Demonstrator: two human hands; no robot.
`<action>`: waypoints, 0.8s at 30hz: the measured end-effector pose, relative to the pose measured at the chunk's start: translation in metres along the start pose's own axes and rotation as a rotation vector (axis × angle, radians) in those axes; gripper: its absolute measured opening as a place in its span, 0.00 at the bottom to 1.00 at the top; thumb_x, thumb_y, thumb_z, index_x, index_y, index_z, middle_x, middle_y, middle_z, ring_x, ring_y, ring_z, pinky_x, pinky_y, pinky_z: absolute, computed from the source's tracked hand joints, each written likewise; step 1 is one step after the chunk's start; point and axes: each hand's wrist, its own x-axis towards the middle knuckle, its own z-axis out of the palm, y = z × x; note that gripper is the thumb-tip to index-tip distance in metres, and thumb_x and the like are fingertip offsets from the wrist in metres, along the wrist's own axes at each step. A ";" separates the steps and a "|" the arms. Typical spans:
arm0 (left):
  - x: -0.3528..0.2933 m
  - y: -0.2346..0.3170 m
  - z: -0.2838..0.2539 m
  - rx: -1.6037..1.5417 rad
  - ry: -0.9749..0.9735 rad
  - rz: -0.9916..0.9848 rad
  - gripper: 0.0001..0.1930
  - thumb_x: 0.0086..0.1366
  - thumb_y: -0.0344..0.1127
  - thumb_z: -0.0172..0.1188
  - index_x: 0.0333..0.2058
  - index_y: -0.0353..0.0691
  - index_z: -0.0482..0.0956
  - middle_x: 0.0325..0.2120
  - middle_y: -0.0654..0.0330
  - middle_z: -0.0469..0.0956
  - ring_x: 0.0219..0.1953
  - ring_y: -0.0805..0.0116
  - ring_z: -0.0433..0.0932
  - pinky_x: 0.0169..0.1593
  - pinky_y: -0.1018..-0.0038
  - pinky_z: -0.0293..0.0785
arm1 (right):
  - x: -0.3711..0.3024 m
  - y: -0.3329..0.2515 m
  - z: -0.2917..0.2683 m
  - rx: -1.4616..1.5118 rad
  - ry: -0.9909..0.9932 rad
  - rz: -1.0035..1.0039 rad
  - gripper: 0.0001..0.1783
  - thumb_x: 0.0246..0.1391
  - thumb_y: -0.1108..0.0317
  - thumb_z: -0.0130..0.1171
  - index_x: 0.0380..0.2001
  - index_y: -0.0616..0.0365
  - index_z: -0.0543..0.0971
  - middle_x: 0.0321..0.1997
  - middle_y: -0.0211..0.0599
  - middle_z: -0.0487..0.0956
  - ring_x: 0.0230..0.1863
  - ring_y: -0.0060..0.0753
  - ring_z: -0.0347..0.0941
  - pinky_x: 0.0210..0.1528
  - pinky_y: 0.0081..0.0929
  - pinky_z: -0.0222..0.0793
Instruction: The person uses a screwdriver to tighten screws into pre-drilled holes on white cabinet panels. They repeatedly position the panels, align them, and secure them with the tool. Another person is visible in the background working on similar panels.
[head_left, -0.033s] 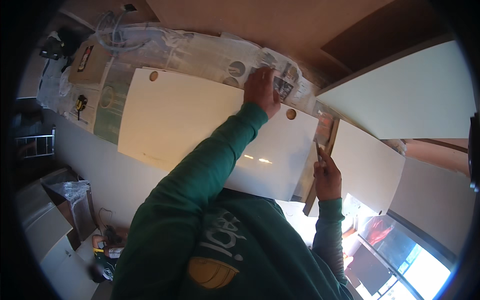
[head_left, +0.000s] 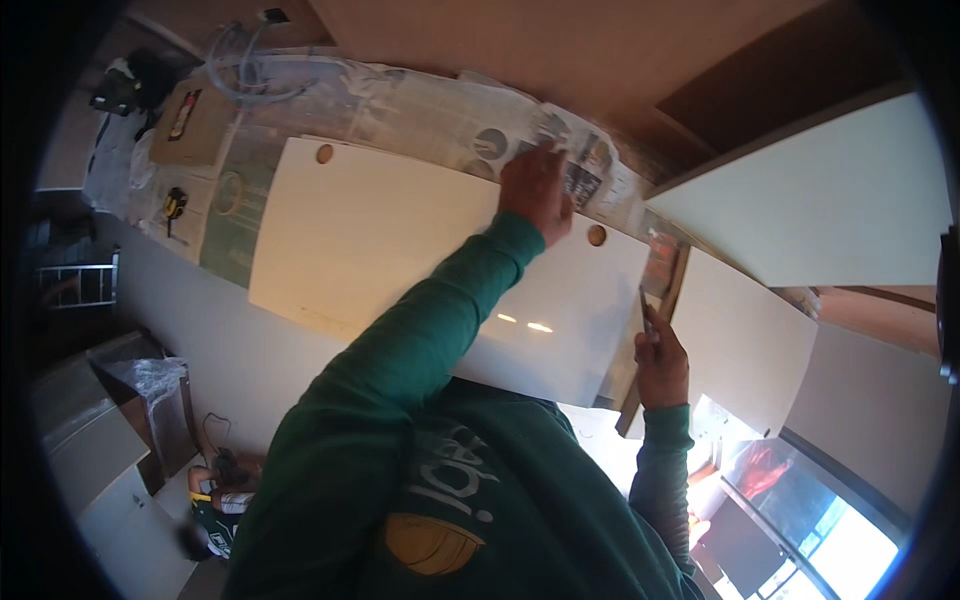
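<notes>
Now your right hand point(head_left: 664, 368) gripped a slim tool point(head_left: 644, 300) beside the white cabinet door point(head_left: 390, 225)!
Your left hand point(head_left: 537, 192) spanned its far edge, grip unclear, near one hinge hole point(head_left: 597, 236); that door lay flat over printed sheets point(head_left: 430, 108).

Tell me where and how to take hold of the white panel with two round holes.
Probably by its two short ends, one hand coming from each side: the white panel is long, thin and lying flat, so gripping both ends should balance it. The left hand is at its far edge by a round hole; the right hand holds a slim tool, best set down first.
</notes>
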 end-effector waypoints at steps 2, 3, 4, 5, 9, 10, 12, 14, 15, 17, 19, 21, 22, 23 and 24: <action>-0.011 -0.002 -0.033 0.344 -0.390 0.139 0.36 0.63 0.53 0.65 0.66 0.42 0.72 0.74 0.43 0.56 0.76 0.43 0.53 0.72 0.29 0.41 | -0.006 -0.001 0.016 0.029 0.012 -0.063 0.26 0.65 0.73 0.52 0.66 0.52 0.76 0.28 0.39 0.78 0.28 0.30 0.76 0.36 0.31 0.73; -0.018 -0.010 -0.039 0.424 -0.533 0.183 0.39 0.65 0.58 0.62 0.70 0.46 0.67 0.76 0.41 0.51 0.78 0.43 0.47 0.74 0.29 0.33 | -0.007 -0.002 0.024 0.043 0.020 -0.102 0.27 0.65 0.74 0.51 0.67 0.52 0.75 0.27 0.39 0.79 0.28 0.30 0.76 0.35 0.31 0.73; -0.034 -0.024 -0.039 0.341 -0.457 0.163 0.40 0.66 0.62 0.60 0.72 0.52 0.65 0.77 0.41 0.48 0.79 0.42 0.43 0.73 0.27 0.32 | -0.008 -0.015 0.034 0.029 0.033 -0.110 0.28 0.65 0.75 0.50 0.68 0.51 0.74 0.27 0.39 0.79 0.28 0.31 0.76 0.35 0.32 0.73; -0.042 -0.030 -0.051 0.276 -0.425 0.141 0.40 0.67 0.64 0.59 0.74 0.58 0.62 0.78 0.43 0.45 0.80 0.41 0.40 0.72 0.26 0.31 | -0.008 -0.026 0.044 0.013 0.049 -0.113 0.29 0.64 0.76 0.50 0.68 0.51 0.73 0.27 0.40 0.79 0.28 0.31 0.76 0.35 0.32 0.73; -0.074 -0.087 -0.115 0.229 -0.412 0.194 0.40 0.69 0.64 0.56 0.75 0.60 0.59 0.79 0.49 0.43 0.80 0.43 0.39 0.71 0.25 0.32 | -0.003 -0.118 0.081 -0.150 -0.014 -0.042 0.29 0.64 0.76 0.50 0.69 0.52 0.72 0.44 0.52 0.83 0.40 0.45 0.82 0.46 0.39 0.78; -0.081 -0.105 -0.133 0.221 -0.415 0.188 0.39 0.69 0.65 0.55 0.75 0.60 0.59 0.79 0.51 0.43 0.80 0.44 0.39 0.71 0.25 0.33 | 0.000 -0.132 0.096 -0.198 0.001 -0.092 0.29 0.64 0.75 0.50 0.69 0.52 0.72 0.51 0.55 0.83 0.48 0.52 0.84 0.52 0.42 0.78; -0.094 -0.142 -0.170 0.252 -0.379 0.155 0.39 0.70 0.65 0.54 0.75 0.60 0.59 0.79 0.53 0.44 0.80 0.44 0.40 0.71 0.24 0.34 | 0.009 -0.172 0.127 -0.160 -0.037 -0.206 0.28 0.64 0.74 0.51 0.68 0.53 0.73 0.58 0.56 0.80 0.57 0.58 0.78 0.60 0.44 0.74; -0.095 -0.182 -0.210 0.333 -0.294 0.092 0.39 0.70 0.65 0.53 0.75 0.60 0.59 0.79 0.54 0.45 0.80 0.45 0.41 0.71 0.24 0.35 | 0.016 -0.223 0.154 -0.182 -0.066 -0.397 0.26 0.65 0.73 0.52 0.66 0.54 0.75 0.62 0.58 0.78 0.64 0.60 0.74 0.66 0.44 0.69; -0.094 -0.200 -0.228 0.378 -0.283 0.039 0.38 0.71 0.65 0.53 0.75 0.60 0.59 0.79 0.54 0.46 0.80 0.45 0.42 0.71 0.24 0.36 | 0.023 -0.242 0.167 -0.244 -0.057 -0.570 0.25 0.65 0.72 0.53 0.65 0.55 0.75 0.58 0.59 0.80 0.60 0.61 0.77 0.64 0.46 0.71; -0.089 -0.236 -0.261 0.427 -0.199 -0.069 0.38 0.71 0.65 0.53 0.75 0.60 0.58 0.78 0.54 0.47 0.79 0.44 0.42 0.71 0.23 0.37 | 0.033 -0.284 0.193 -0.286 -0.084 -0.612 0.25 0.64 0.71 0.54 0.64 0.52 0.76 0.50 0.59 0.82 0.53 0.62 0.79 0.58 0.49 0.75; -0.083 -0.260 -0.281 0.465 -0.064 -0.225 0.41 0.71 0.62 0.54 0.75 0.49 0.56 0.78 0.49 0.47 0.78 0.40 0.44 0.71 0.24 0.38 | 0.041 -0.316 0.216 -0.407 -0.102 -0.592 0.24 0.64 0.69 0.55 0.64 0.49 0.76 0.43 0.57 0.83 0.46 0.61 0.82 0.51 0.51 0.78; -0.081 -0.269 -0.281 0.478 -0.001 -0.292 0.44 0.71 0.61 0.55 0.75 0.42 0.54 0.77 0.45 0.48 0.78 0.37 0.45 0.71 0.26 0.40 | 0.054 -0.338 0.238 -0.604 -0.116 -0.524 0.24 0.65 0.66 0.55 0.64 0.44 0.76 0.37 0.54 0.82 0.40 0.58 0.83 0.44 0.52 0.80; -0.079 -0.271 -0.280 0.483 0.024 -0.324 0.45 0.71 0.60 0.56 0.75 0.38 0.52 0.77 0.43 0.48 0.77 0.36 0.46 0.71 0.27 0.41 | 0.058 -0.351 0.246 -0.669 -0.135 -0.507 0.24 0.65 0.66 0.55 0.64 0.44 0.77 0.36 0.54 0.82 0.38 0.58 0.83 0.43 0.53 0.80; -0.078 -0.271 -0.278 0.416 -0.003 -0.286 0.46 0.70 0.59 0.57 0.75 0.36 0.51 0.76 0.42 0.48 0.77 0.35 0.47 0.71 0.27 0.42 | 0.063 -0.363 0.254 -0.733 -0.155 -0.490 0.24 0.65 0.66 0.55 0.64 0.44 0.77 0.36 0.54 0.83 0.36 0.58 0.83 0.41 0.53 0.80; -0.078 -0.269 -0.275 0.351 -0.032 -0.251 0.47 0.70 0.58 0.58 0.75 0.33 0.50 0.76 0.40 0.47 0.77 0.34 0.47 0.71 0.28 0.44 | 0.068 -0.372 0.260 -0.797 -0.181 -0.473 0.23 0.65 0.66 0.55 0.64 0.43 0.77 0.35 0.54 0.83 0.35 0.58 0.83 0.40 0.54 0.80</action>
